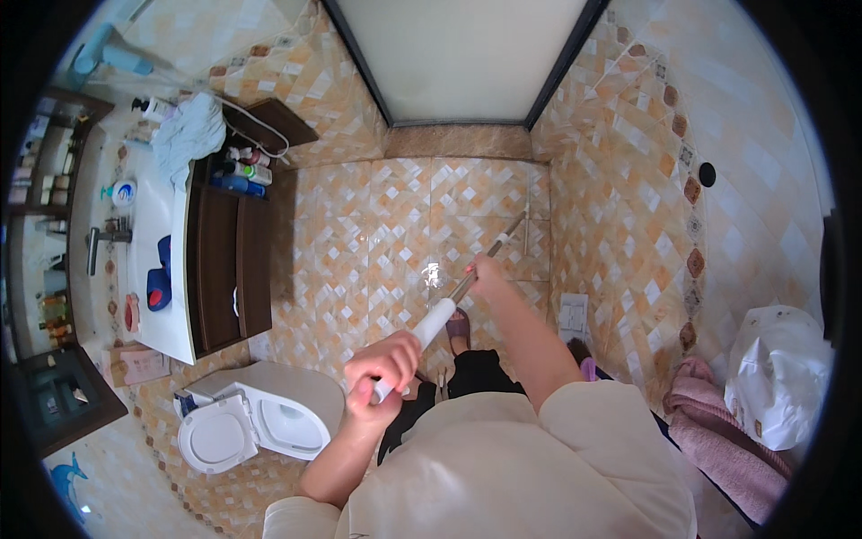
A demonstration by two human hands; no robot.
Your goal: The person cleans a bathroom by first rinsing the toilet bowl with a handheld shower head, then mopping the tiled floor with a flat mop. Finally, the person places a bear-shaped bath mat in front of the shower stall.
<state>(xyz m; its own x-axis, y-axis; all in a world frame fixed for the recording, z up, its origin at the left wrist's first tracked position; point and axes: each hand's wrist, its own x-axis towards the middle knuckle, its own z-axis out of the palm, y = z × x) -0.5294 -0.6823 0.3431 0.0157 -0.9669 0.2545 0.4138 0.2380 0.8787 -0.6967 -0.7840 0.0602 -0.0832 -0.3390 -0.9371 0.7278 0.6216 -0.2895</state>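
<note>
My left hand [382,374] is closed round the white grip at the near end of a long pole [434,321]. Farther along the shaft, my right hand [483,273] grips its metal-coloured part. The pole slants away from me towards the upper right and ends at a thin, pale straight head [527,209], which lies on the patterned tile floor [397,236] beside the right wall. Bright reflections show on the tiles left of the pole. A slippered foot [458,325] stands under the shaft.
To the left are a washbasin cabinet [222,263] with an open door, bottles inside it, and a toilet [293,428] with its lid up. A frosted door panel [458,60] stands ahead above a stone sill. At right hang pink towels [720,445] and a white plastic bag [774,377].
</note>
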